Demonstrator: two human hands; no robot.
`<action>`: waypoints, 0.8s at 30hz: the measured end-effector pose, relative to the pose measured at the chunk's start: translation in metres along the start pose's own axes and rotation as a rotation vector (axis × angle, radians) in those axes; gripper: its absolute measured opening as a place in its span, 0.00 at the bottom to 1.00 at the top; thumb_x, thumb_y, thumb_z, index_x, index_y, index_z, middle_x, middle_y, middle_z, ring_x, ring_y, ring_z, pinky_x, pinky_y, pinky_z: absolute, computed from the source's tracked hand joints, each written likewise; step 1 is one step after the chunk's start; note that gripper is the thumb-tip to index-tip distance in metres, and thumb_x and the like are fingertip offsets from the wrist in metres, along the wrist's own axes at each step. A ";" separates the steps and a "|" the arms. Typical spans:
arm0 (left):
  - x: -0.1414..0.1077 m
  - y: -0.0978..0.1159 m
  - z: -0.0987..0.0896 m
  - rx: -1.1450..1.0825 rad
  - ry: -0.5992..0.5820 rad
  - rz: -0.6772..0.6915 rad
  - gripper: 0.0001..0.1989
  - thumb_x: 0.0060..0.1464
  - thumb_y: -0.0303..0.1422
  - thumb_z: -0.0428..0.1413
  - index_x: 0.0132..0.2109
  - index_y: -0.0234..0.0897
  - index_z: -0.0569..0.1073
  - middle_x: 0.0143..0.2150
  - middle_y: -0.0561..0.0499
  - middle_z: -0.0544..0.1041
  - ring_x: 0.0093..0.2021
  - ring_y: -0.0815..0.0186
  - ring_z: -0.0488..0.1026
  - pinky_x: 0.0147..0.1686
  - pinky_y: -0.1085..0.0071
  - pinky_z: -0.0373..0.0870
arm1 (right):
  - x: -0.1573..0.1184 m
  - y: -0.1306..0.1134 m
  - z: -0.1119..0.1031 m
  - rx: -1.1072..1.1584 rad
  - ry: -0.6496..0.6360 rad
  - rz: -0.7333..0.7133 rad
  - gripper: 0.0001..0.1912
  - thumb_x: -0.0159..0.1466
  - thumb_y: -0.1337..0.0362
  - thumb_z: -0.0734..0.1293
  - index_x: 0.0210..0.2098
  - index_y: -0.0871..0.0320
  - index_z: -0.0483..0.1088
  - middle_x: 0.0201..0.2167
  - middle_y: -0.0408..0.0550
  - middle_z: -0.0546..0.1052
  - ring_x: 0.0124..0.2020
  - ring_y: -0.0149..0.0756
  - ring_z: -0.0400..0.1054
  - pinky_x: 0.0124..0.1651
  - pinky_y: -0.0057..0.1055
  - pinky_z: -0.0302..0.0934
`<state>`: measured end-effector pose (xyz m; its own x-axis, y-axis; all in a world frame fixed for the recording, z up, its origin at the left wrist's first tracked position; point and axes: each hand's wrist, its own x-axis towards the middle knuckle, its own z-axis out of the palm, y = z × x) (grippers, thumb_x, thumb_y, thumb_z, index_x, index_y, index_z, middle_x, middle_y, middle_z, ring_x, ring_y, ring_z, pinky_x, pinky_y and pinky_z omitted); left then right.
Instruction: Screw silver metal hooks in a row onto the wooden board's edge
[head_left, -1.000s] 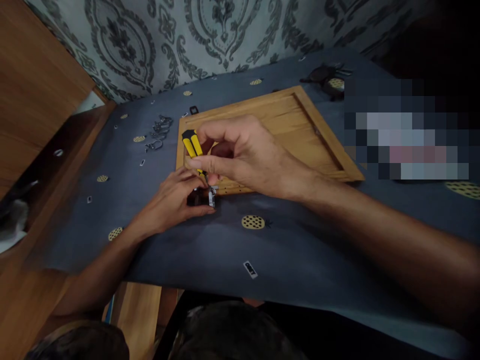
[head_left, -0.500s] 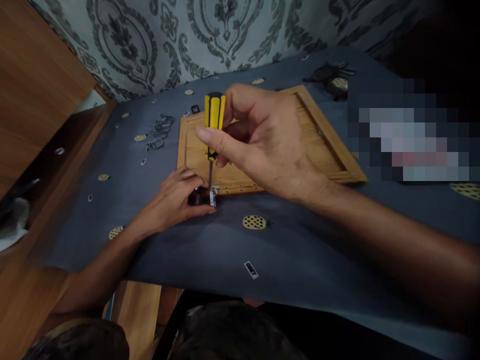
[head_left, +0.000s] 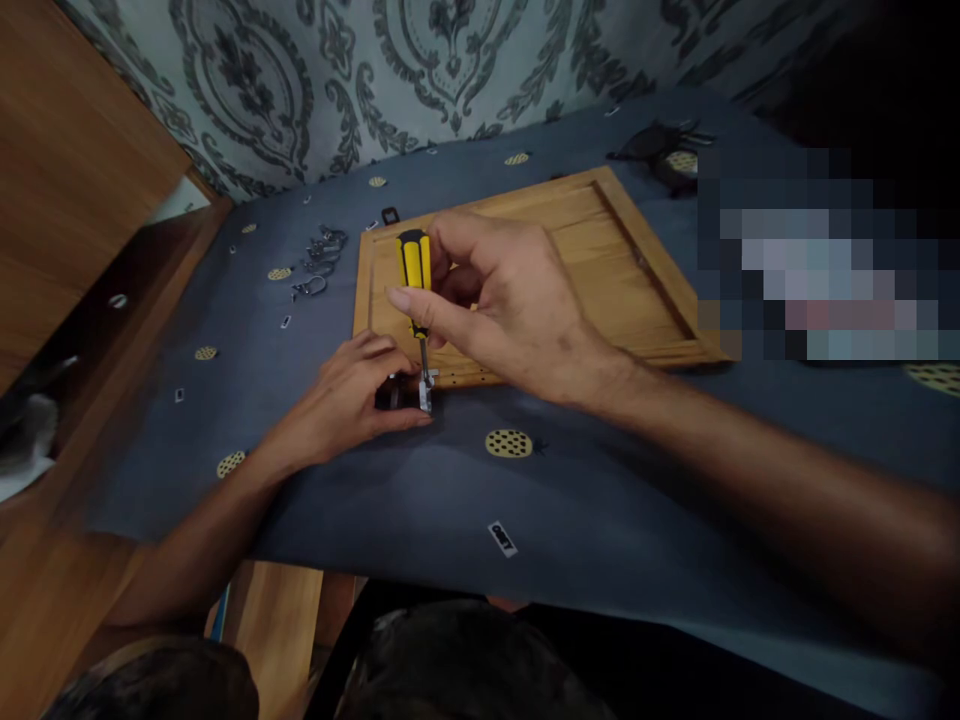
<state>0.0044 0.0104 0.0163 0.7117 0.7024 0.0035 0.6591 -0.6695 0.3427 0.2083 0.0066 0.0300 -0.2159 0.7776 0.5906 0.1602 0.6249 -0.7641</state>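
Observation:
A yellow and black screwdriver (head_left: 414, 270) stands nearly upright, pinched between the thumb and fingers of my right hand (head_left: 510, 300). Its shaft points down to a small metal hinge (head_left: 425, 393) at the near left edge of a framed wooden panel (head_left: 585, 270). My left hand (head_left: 356, 395) curls around that hinge, thumb on the near side and fingers on the panel side. Whether the tip sits in a screw is too small to tell. Small holes run along the panel's near edge.
The panel lies on a bed-like surface with a blue pineapple-print cloth (head_left: 435, 500). Several small metal clips (head_left: 322, 255) lie left of it, and a dark item (head_left: 660, 150) lies at the back right. Wooden furniture (head_left: 82, 150) borders the left. A blurred patch covers the right side.
My right hand and the screwdriver have come down and slightly left, and the screwdriver's handle leans more to the left. My left hand has stayed at the hinge.

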 end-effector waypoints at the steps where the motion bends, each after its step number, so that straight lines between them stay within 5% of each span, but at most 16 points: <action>1: 0.000 0.000 0.000 0.000 0.004 0.002 0.16 0.55 0.45 0.65 0.44 0.39 0.77 0.47 0.47 0.77 0.52 0.55 0.72 0.57 0.56 0.68 | 0.000 0.000 0.000 0.002 -0.001 -0.002 0.17 0.67 0.60 0.72 0.29 0.53 0.59 0.28 0.38 0.66 0.31 0.30 0.63 0.34 0.28 0.59; 12: 0.000 0.001 -0.001 -0.007 -0.003 -0.005 0.16 0.56 0.44 0.65 0.45 0.40 0.78 0.48 0.47 0.77 0.55 0.53 0.72 0.58 0.54 0.69 | -0.001 0.002 0.002 -0.016 -0.003 -0.016 0.19 0.68 0.54 0.69 0.30 0.52 0.56 0.27 0.38 0.65 0.31 0.30 0.63 0.35 0.30 0.59; 24: -0.001 -0.001 0.001 -0.027 0.012 -0.005 0.18 0.56 0.47 0.64 0.47 0.40 0.77 0.53 0.48 0.78 0.56 0.54 0.72 0.58 0.56 0.70 | 0.003 -0.007 -0.004 0.124 -0.183 0.076 0.13 0.65 0.62 0.71 0.31 0.53 0.61 0.28 0.39 0.68 0.31 0.31 0.63 0.32 0.29 0.60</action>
<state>0.0036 0.0101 0.0156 0.7054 0.7087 0.0134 0.6556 -0.6596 0.3675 0.2103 0.0051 0.0381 -0.3803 0.7891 0.4823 0.0657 0.5433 -0.8370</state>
